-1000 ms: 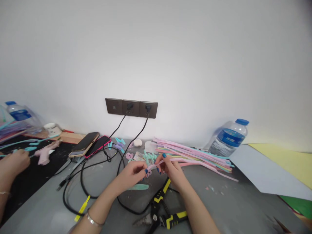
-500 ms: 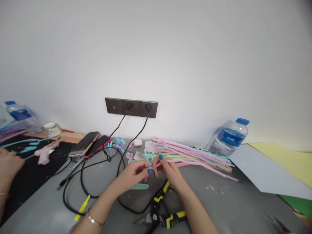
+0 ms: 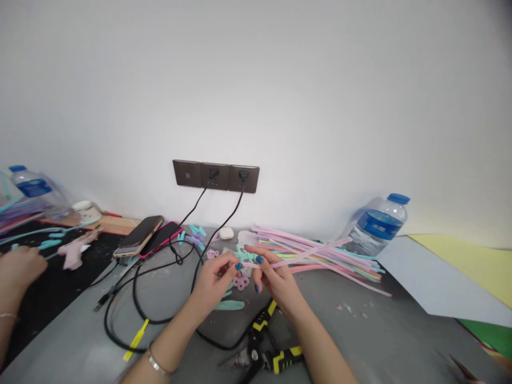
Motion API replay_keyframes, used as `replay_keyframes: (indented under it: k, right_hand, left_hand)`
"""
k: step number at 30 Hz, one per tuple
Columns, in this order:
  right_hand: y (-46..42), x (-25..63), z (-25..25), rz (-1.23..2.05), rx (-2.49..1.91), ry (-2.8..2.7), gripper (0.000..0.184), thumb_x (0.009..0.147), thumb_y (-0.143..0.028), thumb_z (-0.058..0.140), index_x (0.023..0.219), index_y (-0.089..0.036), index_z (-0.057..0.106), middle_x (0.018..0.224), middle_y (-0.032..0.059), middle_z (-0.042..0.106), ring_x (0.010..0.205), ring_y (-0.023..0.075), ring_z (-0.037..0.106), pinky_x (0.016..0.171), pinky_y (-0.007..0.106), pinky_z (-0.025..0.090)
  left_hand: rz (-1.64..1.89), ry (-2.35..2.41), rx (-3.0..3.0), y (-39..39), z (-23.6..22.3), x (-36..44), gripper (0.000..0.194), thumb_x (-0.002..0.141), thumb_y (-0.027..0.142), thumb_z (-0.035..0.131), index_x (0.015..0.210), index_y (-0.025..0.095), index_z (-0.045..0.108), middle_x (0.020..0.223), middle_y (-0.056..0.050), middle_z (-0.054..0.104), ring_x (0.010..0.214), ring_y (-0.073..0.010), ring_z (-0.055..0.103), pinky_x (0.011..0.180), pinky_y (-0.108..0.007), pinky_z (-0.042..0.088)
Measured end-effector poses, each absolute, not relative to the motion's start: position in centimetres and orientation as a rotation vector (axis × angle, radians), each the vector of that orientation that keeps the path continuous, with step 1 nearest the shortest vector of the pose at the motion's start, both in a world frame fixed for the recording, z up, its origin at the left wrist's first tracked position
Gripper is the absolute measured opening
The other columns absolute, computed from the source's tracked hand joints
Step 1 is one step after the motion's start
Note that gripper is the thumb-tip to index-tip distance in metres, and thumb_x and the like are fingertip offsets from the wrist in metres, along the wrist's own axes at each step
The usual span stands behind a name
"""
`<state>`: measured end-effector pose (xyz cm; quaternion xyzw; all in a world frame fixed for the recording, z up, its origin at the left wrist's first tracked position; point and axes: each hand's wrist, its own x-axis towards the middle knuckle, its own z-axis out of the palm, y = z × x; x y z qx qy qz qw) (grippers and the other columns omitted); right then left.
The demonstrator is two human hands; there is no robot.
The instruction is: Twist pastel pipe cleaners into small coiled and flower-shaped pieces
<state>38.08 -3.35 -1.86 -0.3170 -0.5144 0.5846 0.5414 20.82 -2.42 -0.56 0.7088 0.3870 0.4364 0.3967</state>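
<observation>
A pink pipe cleaner runs between my two hands and slants up to the right over the loose bundle. Its left end is pinched by my left hand, thumb against fingers. My right hand grips it a little further along, between thumb and index finger. Just below the fingers lies a pink flower shape made of loops. Mint-green twisted pieces sit behind my hands. Under my forearms rest pliers with black and yellow handles, and a green strip is nearby.
A bundle of pastel pipe cleaners lies behind right, near a water bottle and paper sheets. Black cables loop at left beside two phones. Another person's hand works at far left, near a pink glue gun.
Both hands have risen slightly. The pink pipe cleaner's free end now points up to the right, and the pink flower shape shows below my fingers.
</observation>
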Motion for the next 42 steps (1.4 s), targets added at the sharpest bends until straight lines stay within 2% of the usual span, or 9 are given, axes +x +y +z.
replay_keyframes:
  k: [3,6,9,14,20,28,33,38,42]
  right_hand:
    - [-3.5,38.0,-1.6,1.449,-0.707,-1.149,0.035,0.087,-0.045,0.059,0.11,-0.02,0.065,0.052,-0.0017,0.062,0.049,0.015,0.055,0.056,0.027,0.044]
    - [-3.1,38.5,-1.5,1.433,-0.744,-1.1,0.028,0.08,-0.047,0.067,0.09,-0.021,0.07,0.054,0.0004,0.065,0.052,0.0167,0.059,0.057,0.029,0.047]
    - [-2.5,39.2,-1.6,1.339,-0.821,-0.98,0.031,0.071,-0.049,0.075,0.077,-0.02,0.07,0.056,0.0013,0.067,0.051,0.0159,0.059,0.052,0.027,0.047]
    - [-1.9,39.8,-1.9,1.276,-0.839,-0.83,0.034,0.064,-0.047,0.08,0.078,-0.018,0.071,0.061,0.0017,0.069,0.054,0.0141,0.06,0.054,0.025,0.049]
    - [-1.9,39.6,-2.0,1.27,-0.831,-0.831,0.03,0.066,-0.044,0.079,0.078,-0.018,0.07,0.06,0.0013,0.068,0.054,0.0146,0.06,0.059,0.028,0.05]
    - [-1.5,40.2,-2.3,1.094,-0.799,-0.699,0.028,0.068,-0.039,0.078,0.088,-0.021,0.071,0.068,-0.0003,0.067,0.063,0.0138,0.059,0.061,0.026,0.05]
    - [-1.4,40.5,-2.4,1.102,-0.796,-0.626,0.032,0.074,-0.046,0.07,0.092,-0.02,0.069,0.069,0.0004,0.07,0.06,0.013,0.061,0.06,0.026,0.048]
    - [-1.5,40.5,-2.3,1.059,-0.811,-0.618,0.035,0.077,-0.047,0.066,0.101,-0.021,0.065,0.088,0.0056,0.076,0.089,0.0189,0.067,0.083,0.032,0.048]
    - [-1.4,40.7,-2.5,0.978,-0.877,-0.631,0.029,0.078,-0.037,0.064,0.103,-0.023,0.064,0.106,0.0064,0.073,0.104,0.0209,0.063,0.089,0.034,0.044]
  left_hand:
    - [1.091,0.974,1.81,-2.4,-0.6,20.8,0.029,0.089,0.036,0.049,0.072,0.017,0.063,0.067,-0.002,0.062,0.063,-0.0151,0.055,0.06,-0.023,0.039]
    - [0.953,1.028,1.943,-1.7,-0.6,19.9,0.024,0.087,0.032,0.052,0.076,0.018,0.067,0.069,-0.003,0.067,0.064,-0.0167,0.058,0.06,-0.024,0.04]
    - [0.837,1.232,2.142,-0.7,-0.6,18.5,0.015,0.083,0.024,0.055,0.086,0.021,0.07,0.084,-0.004,0.073,0.077,-0.0198,0.063,0.071,-0.027,0.042]
    - [0.378,1.426,2.31,-0.7,-1.0,17.4,0.011,0.077,0.024,0.061,0.084,0.024,0.07,0.084,-0.004,0.072,0.081,-0.0226,0.064,0.071,-0.028,0.04]
    - [0.224,1.567,2.274,-1.4,-2.1,18.4,0.012,0.077,0.018,0.059,0.086,0.02,0.066,0.085,-0.007,0.068,0.084,-0.0236,0.061,0.068,-0.028,0.039]
    - [0.226,1.605,2.302,-1.6,-2.2,18.8,0.009,0.078,0.017,0.059,0.08,0.02,0.066,0.082,-0.008,0.068,0.084,-0.024,0.06,0.071,-0.03,0.04]
    - [0.346,1.579,2.286,-1.3,-1.2,18.0,0.011,0.078,0.014,0.057,0.077,0.02,0.066,0.082,-0.007,0.069,0.083,-0.0231,0.062,0.072,-0.029,0.039]
    - [0.572,1.292,1.912,-0.6,0.5,15.9,0.009,0.079,0.023,0.055,0.074,0.018,0.061,0.068,-0.003,0.069,0.068,-0.0204,0.065,0.064,-0.027,0.043]
    - [0.645,1.054,1.605,-0.7,1.4,15.7,0.012,0.077,0.028,0.059,0.077,0.016,0.061,0.075,-0.005,0.072,0.065,-0.0178,0.065,0.065,-0.028,0.048]
